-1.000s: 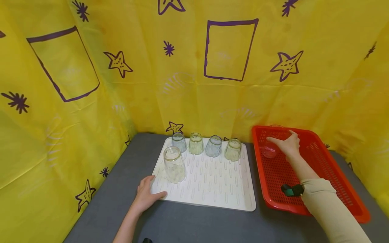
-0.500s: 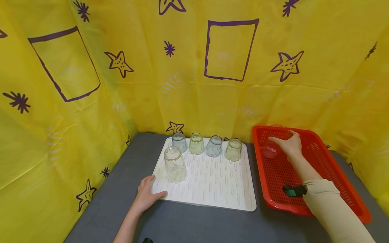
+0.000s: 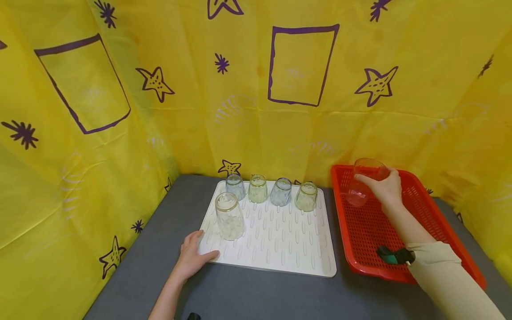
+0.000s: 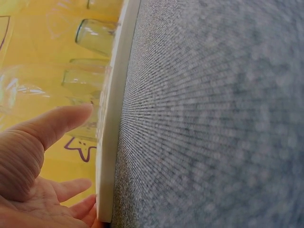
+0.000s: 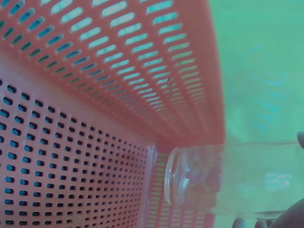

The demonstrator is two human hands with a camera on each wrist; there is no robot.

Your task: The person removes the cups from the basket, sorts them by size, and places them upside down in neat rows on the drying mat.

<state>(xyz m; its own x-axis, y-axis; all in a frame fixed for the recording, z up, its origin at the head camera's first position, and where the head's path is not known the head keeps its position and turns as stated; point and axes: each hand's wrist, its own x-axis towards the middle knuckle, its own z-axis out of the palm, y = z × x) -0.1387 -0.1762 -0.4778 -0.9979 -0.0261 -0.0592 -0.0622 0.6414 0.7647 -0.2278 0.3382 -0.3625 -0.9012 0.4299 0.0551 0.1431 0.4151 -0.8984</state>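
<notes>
At the back of the red basket (image 3: 400, 231), my right hand (image 3: 384, 186) grips a tall clear glass (image 3: 358, 193), its wide rim up. In the right wrist view the glass base (image 5: 178, 175) shows beside the basket wall, apart from the floor; only dark fingertips (image 5: 259, 223) show. My left hand (image 3: 192, 255) lies at the near left corner of the white drying mat (image 3: 276, 249), fingers spread, thumb over its edge. Near that hand a large clear glass (image 3: 230, 218) stands on the mat, narrow end up. The left wrist view shows the thumb (image 4: 61, 121) beside the mat edge (image 4: 111, 128).
Along the mat's back edge stand several small glasses, among them a bluish glass (image 3: 281, 192) and a greenish glass (image 3: 306, 197). The grey tabletop (image 3: 256, 298) runs in front. Yellow cloth (image 3: 192, 133) with purple drawings hangs behind and at the sides.
My right hand has closed round the tall glass and lifted it a little; its rim now stands above the basket's back edge. The left hand has not moved.
</notes>
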